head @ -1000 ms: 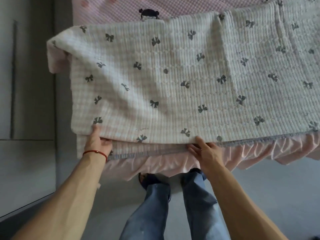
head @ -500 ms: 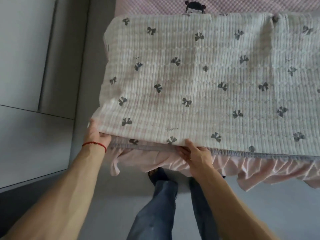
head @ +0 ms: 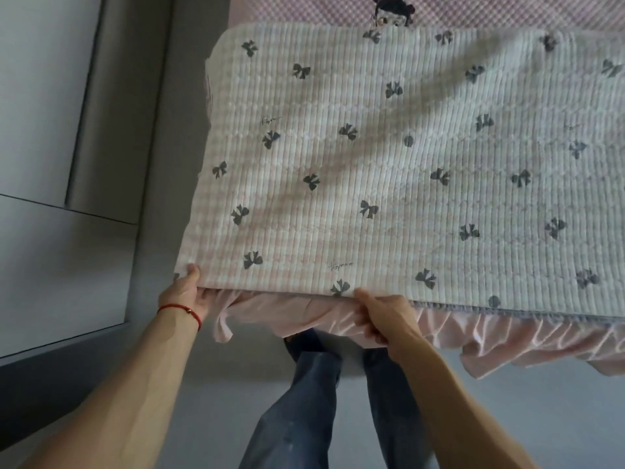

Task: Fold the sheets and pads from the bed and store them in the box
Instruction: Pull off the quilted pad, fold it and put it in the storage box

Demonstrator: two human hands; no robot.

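At the near edge of the bed, both my hands are on the quilted pad (head: 389,170). It's white, ribbed, printed with dark bows, and lies folded flat across the bed, its near edge hanging slightly past the side. Left hand (head: 184,296) pinches the pad's near-left corner, thumb on top, fingers tucked under the fabric and hidden. Right hand (head: 382,316) grips the same near edge further along, roughly mid-frame, thumb on the top face, fingers curled under into the pink ruffle (head: 507,340). So both grips are clamped on the pad, not loose. The ruffle hangs below the pad's edge with a grey trim strip (head: 541,313) above it on the right side. Red string bracelet (head: 182,311) sits on the left wrist. Beyond the pad's far edge, a pink checked sheet (head: 304,8) shows, with a cartoon figure print (head: 392,11) half covered by the pad. Grey cabinet panels (head: 50,130) stand left of the bed. My jeans-clad legs (head: 304,401) are visible below, on a grey floor (head: 541,418).
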